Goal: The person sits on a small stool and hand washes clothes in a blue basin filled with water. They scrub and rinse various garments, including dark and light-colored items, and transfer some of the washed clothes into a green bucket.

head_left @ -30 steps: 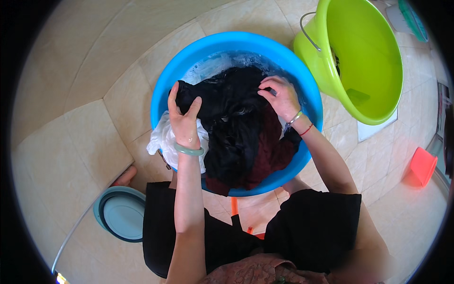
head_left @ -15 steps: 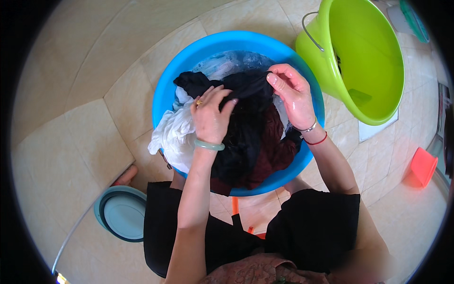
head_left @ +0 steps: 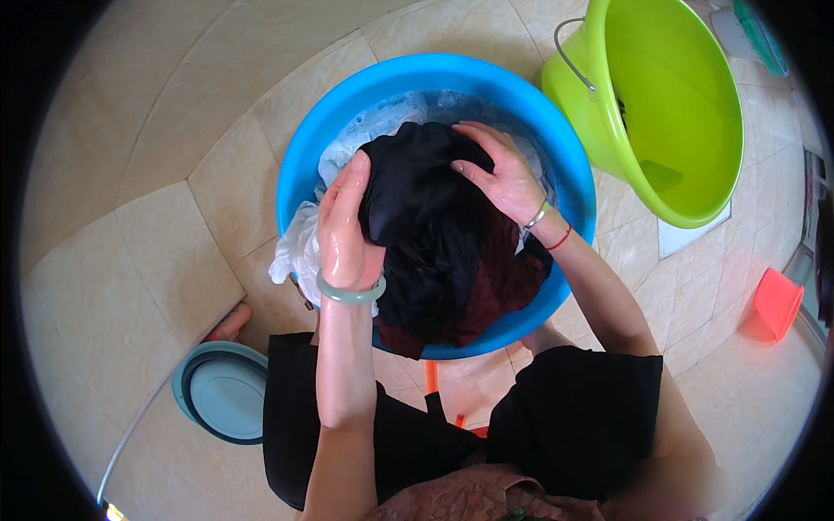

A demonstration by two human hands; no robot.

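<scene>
A dark, wet black garment [head_left: 426,191] is bunched on top of the laundry in a round blue basin [head_left: 300,139]. My left hand [head_left: 343,234], with a pale green bangle at the wrist, cups the bunch's left side, its thumb side up and some fingers hidden. On the upper right, my right hand [head_left: 504,174] curves over the same cloth, thumb and fingers apart with black fabric between them. Below it lies a dark maroon garment [head_left: 512,269]. White cloth [head_left: 297,247] hangs over the basin's left rim, and more pale cloth [head_left: 382,117] soaks in sudsy water at the back.
A lime green bucket [head_left: 599,113] with a metal handle stands tilted beside the basin at the far right. At the lower left sits a grey-green collapsible basin [head_left: 228,395]. An orange-red container [head_left: 776,304] is on the tiled floor at right, and a lidded tub [head_left: 751,39] is behind.
The black garment has been gathered into a rounder bunch. My left hand has moved left to its side, and my right hand has come inward and slightly down onto it.
</scene>
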